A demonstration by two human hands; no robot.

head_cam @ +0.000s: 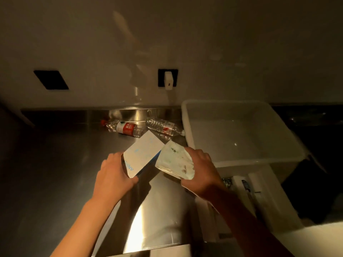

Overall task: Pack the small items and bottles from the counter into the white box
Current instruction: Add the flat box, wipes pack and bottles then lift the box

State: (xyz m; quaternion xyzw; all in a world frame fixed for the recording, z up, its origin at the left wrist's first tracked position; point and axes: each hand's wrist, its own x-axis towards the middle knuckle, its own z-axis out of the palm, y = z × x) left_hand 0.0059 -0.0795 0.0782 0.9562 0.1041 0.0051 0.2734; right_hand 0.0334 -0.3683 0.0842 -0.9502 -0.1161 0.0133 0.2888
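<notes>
My left hand (115, 175) grips a flat white carton with blue print (143, 154), lifted above the steel counter (55, 164). My right hand (200, 171) holds a pale soft packet (174, 160) beside the carton, their near corners touching. The white box (187, 123) stands open and empty to the right, just past the packet. Two clear plastic bottles lie on their sides at the back of the counter: one with a red label and red cap (124, 127), one with a small red mark (164, 127) reaching the box's left wall.
The wall behind carries a black panel (51, 79) and a black socket with a white plug (168, 78). Right of the counter, below the box, a white holder (259, 193) with small items stands over a dark area.
</notes>
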